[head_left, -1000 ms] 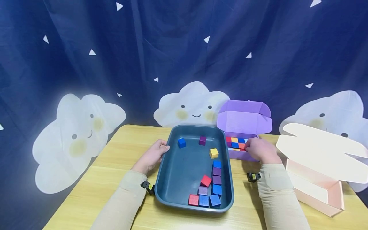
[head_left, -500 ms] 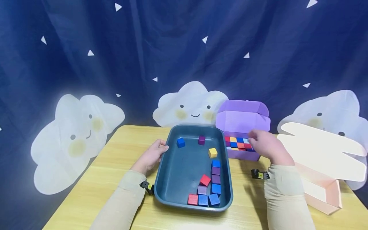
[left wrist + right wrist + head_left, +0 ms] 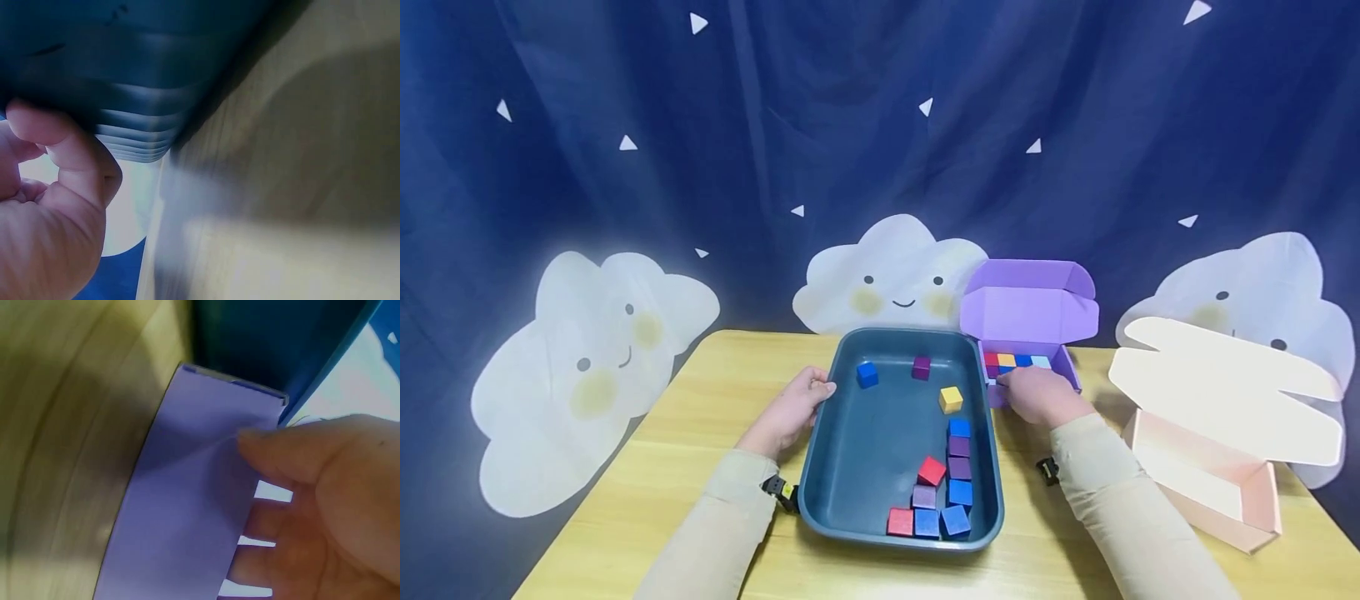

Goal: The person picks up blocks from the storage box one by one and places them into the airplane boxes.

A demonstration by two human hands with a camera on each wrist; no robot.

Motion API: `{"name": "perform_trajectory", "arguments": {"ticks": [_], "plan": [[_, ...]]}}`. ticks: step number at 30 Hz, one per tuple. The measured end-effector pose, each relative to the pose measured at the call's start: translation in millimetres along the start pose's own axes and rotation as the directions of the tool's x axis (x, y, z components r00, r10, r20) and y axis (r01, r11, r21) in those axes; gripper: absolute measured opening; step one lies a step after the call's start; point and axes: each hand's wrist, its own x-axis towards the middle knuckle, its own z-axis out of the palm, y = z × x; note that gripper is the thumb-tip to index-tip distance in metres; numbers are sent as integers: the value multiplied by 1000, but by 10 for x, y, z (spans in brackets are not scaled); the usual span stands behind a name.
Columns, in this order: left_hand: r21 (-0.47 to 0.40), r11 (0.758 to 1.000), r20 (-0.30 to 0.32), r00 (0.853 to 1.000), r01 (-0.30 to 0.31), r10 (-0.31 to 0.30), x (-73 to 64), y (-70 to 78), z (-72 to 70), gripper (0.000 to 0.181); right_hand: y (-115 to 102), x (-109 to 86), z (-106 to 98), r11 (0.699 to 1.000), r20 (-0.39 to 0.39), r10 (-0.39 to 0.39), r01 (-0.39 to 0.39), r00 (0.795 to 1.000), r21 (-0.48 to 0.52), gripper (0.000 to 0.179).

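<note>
My left hand (image 3: 792,410) grips the left side of a dark blue-grey tray (image 3: 857,467), thumb over the rim and fingers curled beneath it in the left wrist view. Inside the tray lie several blue, purple and red cubes, mostly toward the near right, with a yellow cube (image 3: 951,400) farther back. My right hand (image 3: 1041,395) reaches over the front of the purple box (image 3: 1028,312), which holds coloured cubes. The right wrist view shows its thumb outside the front wall (image 3: 187,475) and straight fingers passing behind that wall; the fingertips are hidden.
The purple box stands with its lid raised against the tray's far right side. An opened pale pink box (image 3: 1217,492) sits on the wooden table (image 3: 700,417) to the right. A dark blue curtain (image 3: 850,125) with clouds hangs behind the table.
My right hand lifted off the right part of the purple box, then came down at its left front. My left hand stays on the tray's rim. The tray's cubes keep their places.
</note>
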Motion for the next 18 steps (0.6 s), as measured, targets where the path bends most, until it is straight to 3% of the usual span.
{"name": "perform_trajectory", "arguments": {"ticks": [6, 11, 14, 18], "plan": [[-2, 1000, -2, 1000, 8, -8, 9, -7, 24, 15, 199, 61, -53, 998, 15, 60, -60, 998, 8, 31], [-7, 1000, -9, 1000, 9, -9, -10, -17, 18, 14, 216, 62, -45, 998, -3, 62, -62, 998, 22, 34], [-1, 1000, -15, 1000, 16, -16, -27, -20, 18, 14, 201, -86, -163, 996, -49, 83, -81, 995, 32, 36], [0, 1000, -6, 1000, 10, -10, -30, -7, 22, 15, 310, -439, -499, 991, -22, 132, -132, 991, 0, 26]]}}
